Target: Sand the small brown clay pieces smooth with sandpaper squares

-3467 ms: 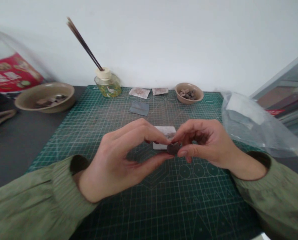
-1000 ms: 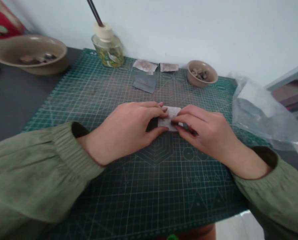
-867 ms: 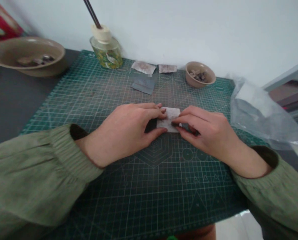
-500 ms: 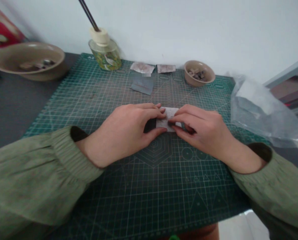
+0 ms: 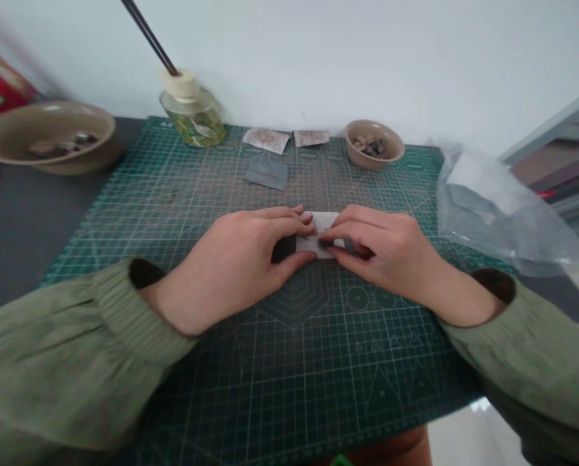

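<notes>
A small white rectangular sheet [image 5: 325, 221] with grey smudges lies flat on the green cutting mat [image 5: 212, 388]. My left hand [image 5: 241, 262] steadies its left side, fingertips at the far part and thumb along the near edge, with a gap between them. Between the thumb and fingers of my right hand [image 5: 386, 249] is a small dark piece [image 5: 325, 243], held against the sheet. Its exact kind is too small and covered to make out. The right fingers hide part of the sheet's right end.
Behind the hands lie two smudged sheets [image 5: 266, 139] and a dark grey square sheet [image 5: 266, 173]. A small bowl [image 5: 352, 152] holds several little chunks; a larger bowl [image 5: 70, 165] stands left. A reed diffuser [image 5: 197, 123] is near the wall, a clear plastic bag [image 5: 493, 239] at right.
The camera view has tilted and shifted slightly, so everything sits a little further left. The right hand with the dark piece stays on the sheet; the left keeps its hold.
</notes>
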A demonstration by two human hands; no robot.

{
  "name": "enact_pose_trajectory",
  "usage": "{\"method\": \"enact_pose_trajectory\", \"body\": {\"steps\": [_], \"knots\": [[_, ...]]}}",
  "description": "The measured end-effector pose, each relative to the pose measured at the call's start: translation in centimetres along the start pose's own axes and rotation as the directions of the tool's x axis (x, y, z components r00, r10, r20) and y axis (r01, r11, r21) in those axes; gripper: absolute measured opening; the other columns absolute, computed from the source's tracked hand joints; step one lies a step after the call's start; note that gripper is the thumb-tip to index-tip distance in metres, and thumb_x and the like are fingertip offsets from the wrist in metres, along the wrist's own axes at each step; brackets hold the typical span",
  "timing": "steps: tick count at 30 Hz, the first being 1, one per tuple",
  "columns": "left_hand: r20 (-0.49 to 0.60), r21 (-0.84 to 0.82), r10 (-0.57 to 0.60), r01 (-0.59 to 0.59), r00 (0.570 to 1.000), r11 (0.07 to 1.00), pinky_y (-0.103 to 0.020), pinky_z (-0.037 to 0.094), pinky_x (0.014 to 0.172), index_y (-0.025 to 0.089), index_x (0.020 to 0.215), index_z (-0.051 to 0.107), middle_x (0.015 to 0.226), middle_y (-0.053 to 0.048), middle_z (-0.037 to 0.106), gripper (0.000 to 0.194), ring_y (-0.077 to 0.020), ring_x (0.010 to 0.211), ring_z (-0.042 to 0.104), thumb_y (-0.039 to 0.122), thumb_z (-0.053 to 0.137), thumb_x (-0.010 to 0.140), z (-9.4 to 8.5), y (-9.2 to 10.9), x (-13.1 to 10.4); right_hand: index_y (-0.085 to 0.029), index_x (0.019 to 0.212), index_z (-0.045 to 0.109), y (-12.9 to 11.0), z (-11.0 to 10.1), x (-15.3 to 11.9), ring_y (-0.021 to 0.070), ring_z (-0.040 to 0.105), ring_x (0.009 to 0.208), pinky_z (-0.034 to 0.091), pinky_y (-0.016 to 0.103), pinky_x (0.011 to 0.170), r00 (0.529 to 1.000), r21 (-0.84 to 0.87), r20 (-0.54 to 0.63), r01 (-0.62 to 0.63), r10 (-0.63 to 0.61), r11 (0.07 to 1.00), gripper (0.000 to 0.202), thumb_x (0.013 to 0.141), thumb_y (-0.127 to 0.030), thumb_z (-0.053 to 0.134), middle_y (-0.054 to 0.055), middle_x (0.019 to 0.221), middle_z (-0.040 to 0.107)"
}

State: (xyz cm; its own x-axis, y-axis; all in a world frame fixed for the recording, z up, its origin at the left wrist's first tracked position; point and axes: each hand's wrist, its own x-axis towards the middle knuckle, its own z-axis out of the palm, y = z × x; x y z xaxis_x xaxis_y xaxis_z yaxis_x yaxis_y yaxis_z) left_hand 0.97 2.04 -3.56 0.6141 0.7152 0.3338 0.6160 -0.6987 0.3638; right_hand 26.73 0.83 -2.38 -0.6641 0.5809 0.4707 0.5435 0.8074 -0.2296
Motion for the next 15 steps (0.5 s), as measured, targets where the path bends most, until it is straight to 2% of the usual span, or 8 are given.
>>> {"method": "enact_pose_trajectory", "body": {"steps": [4,9,13,15], "knots": [[0.003,0.009,0.006,-0.006,1.0,1.0,-0.051,0.06,0.122,0.022,0.136,0.081,0.145,-0.007,0.079,0.036,-0.0316,0.138,0.074,0.037,0.077,0.103,-0.08,0.12,0.02,-0.014,0.113,0.077,0.03,0.22,0.01,0.0228,0.079,0.1,0.061,0.031,0.078,0.999,0.014,-0.027,0.033,-0.032,0.999,0.01,0.106,-0.015,0.069,0.011,0.115,0.081],[0.014,-0.005,-0.008,0.008,1.0,1.0,-0.052,0.062,0.12,0.023,0.135,0.081,0.145,-0.006,0.079,0.036,-0.0315,0.139,0.074,0.038,0.077,0.103,-0.26,0.15,-0.01,-0.017,0.114,0.076,0.2,0.3,0.01,0.0215,0.08,0.095,0.061,0.031,0.077,1.0,0.028,-0.007,-0.006,0.006,1.0,0.011,0.106,-0.016,0.068,0.009,0.111,0.081],[0.014,-0.003,-0.014,0.014,1.0,1.0,-0.054,0.061,0.12,0.024,0.131,0.083,0.146,-0.008,0.079,0.032,-0.0323,0.139,0.074,0.037,0.077,0.103,-0.25,0.12,0.04,-0.016,0.113,0.076,0.29,0.42,0.03,0.0241,0.08,0.107,0.063,0.033,0.085,0.999,0.069,-0.03,0.021,-0.019,0.997,0.01,0.106,-0.015,0.069,0.01,0.118,0.082],[0.022,-0.017,-0.018,0.018,1.0,1.0,-0.055,0.061,0.121,0.024,0.132,0.083,0.146,-0.008,0.079,0.032,-0.0325,0.139,0.074,0.039,0.076,0.104,-0.23,0.1,0.05,-0.016,0.112,0.076,0.32,0.39,-0.01,0.0236,0.08,0.103,0.063,0.034,0.083,1.0,0.08,-0.011,0.002,-0.001,0.997,0.01,0.104,-0.014,0.07,0.01,0.116,0.081]]}}
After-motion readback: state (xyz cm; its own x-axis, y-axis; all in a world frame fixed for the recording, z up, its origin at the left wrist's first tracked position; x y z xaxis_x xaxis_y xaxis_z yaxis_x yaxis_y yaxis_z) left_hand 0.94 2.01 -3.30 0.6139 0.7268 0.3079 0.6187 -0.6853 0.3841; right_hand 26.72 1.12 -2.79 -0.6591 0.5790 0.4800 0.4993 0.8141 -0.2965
